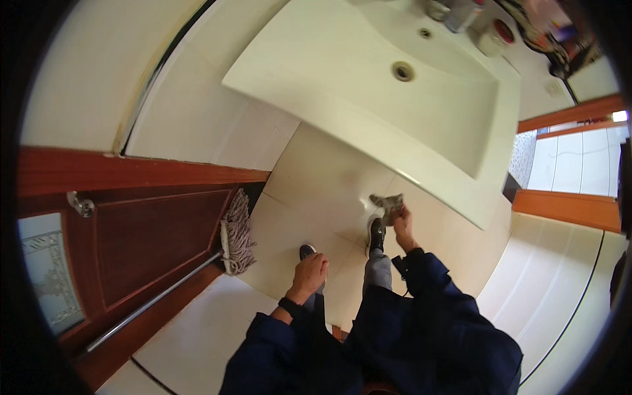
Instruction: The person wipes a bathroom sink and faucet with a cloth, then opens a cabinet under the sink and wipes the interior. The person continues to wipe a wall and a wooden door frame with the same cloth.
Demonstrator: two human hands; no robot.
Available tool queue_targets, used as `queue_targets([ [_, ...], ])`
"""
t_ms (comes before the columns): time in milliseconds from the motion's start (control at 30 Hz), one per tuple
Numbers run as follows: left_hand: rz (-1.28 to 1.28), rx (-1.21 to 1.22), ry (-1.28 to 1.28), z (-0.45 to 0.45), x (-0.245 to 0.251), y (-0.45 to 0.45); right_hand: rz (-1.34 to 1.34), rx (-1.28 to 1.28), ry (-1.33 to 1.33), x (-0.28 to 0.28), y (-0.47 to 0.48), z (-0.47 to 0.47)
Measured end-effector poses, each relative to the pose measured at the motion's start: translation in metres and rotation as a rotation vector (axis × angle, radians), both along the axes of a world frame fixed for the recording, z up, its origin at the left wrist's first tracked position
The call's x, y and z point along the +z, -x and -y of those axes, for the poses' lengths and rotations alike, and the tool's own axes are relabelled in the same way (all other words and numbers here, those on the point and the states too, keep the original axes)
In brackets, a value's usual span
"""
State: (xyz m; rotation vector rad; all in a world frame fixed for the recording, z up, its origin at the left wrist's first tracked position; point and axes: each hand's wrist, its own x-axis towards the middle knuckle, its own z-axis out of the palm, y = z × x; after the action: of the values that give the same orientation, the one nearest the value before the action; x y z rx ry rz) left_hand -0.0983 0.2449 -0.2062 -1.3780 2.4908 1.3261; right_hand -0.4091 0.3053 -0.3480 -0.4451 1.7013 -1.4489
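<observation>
My right hand (404, 224) pinches a crumpled grey-brown cloth (393, 203) by its edge. The cloth hangs over the tiled floor, just off the front edge of a white washbasin (316, 96). Lower and to the left, my left hand (311, 274) is loosely curled above my left shoe. Its fingers fold inward and nothing shows in it. A dark band circles the left wrist. The basin bowl has a round drain (403, 71) and a smaller overflow hole (424, 33), with no water visible.
A string mop (239, 232) leans head-up by a dark red wooden door (158, 237) on the left. Jars and bottles, one a red-lidded glass jar (493, 39), stand on the basin's back rim. A wood-framed doorway (565, 211) lies at right.
</observation>
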Motion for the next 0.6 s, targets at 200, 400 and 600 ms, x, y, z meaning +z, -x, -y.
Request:
queue_targets([
  [200, -0.198, 0.309, -0.020, -0.008, -0.133, -0.011, -0.882, -0.203, -0.301, -0.028, 0.064, 0.100],
  [400, -0.394, 0.502, -0.059, -0.011, -0.183, 0.012, -1.348, 0.110, -0.466, -0.084, 0.080, 0.139],
  [600, -0.422, 0.648, -0.209, -0.029, -0.213, 0.007, -1.697, 0.337, -0.083, -0.103, 0.060, 0.178],
])
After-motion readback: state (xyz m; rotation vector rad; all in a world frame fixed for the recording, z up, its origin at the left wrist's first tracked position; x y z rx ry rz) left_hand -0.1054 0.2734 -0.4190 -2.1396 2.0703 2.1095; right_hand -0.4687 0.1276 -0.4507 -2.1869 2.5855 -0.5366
